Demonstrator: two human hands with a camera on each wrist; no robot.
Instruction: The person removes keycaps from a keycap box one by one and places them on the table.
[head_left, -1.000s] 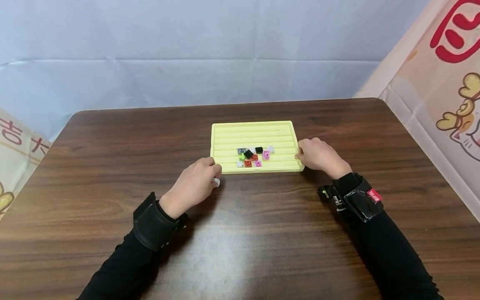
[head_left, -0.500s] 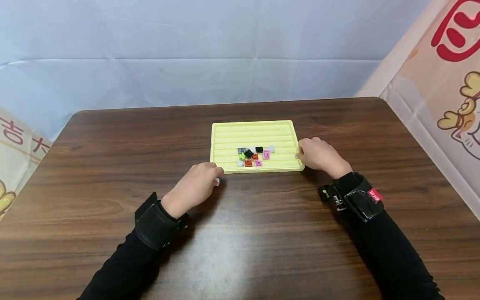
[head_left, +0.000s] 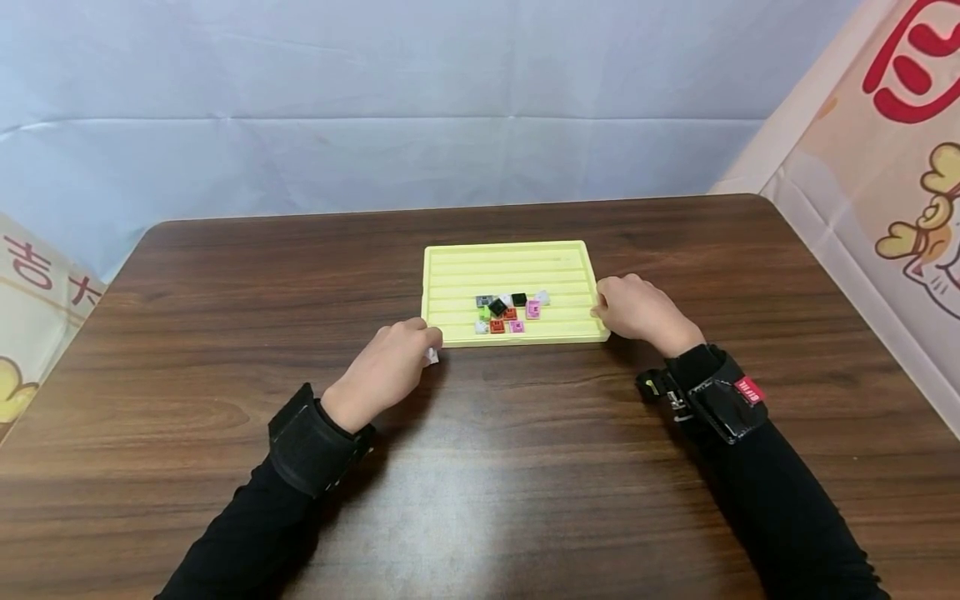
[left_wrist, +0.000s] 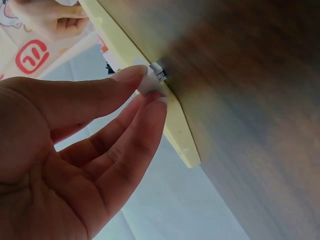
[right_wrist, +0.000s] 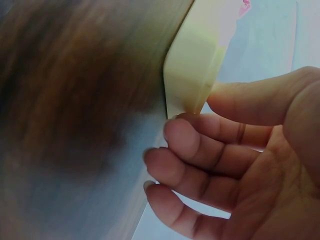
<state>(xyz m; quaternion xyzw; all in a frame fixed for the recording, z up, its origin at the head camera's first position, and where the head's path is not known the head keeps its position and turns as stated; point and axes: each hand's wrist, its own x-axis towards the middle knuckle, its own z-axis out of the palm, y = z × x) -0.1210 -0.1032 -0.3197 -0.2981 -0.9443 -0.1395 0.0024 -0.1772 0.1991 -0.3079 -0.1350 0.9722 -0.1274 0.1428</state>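
My left hand (head_left: pixel 390 367) pinches a small white block (left_wrist: pixel 151 82) between thumb and fingertips, just outside the front left corner of a yellow ridged tray (head_left: pixel 510 258). In the left wrist view, the block's far end looks grey and notched. The thumb and index finger of my right hand (head_left: pixel 639 312) grip the tray's right edge; its other fingers curl loosely below, as the right wrist view shows. Several small blocks lie in the front half of the tray, among them a black block (head_left: pixel 498 307), a pink block (head_left: pixel 533 310), a red block (head_left: pixel 497 327) and a grey block (head_left: pixel 483 301).
The tray rests on a dark brown wooden table (head_left: pixel 480 467) with rounded far corners. Behind it hangs a pale blue-white cloth (head_left: pixel 360 108). Printed cloths stand at the right (head_left: pixel 885 200) and left (head_left: pixel 45 292) sides.
The fingers of my left hand have shifted slightly, and the white block has turned a little in their pinch. My right hand and the tray stay almost where they were.
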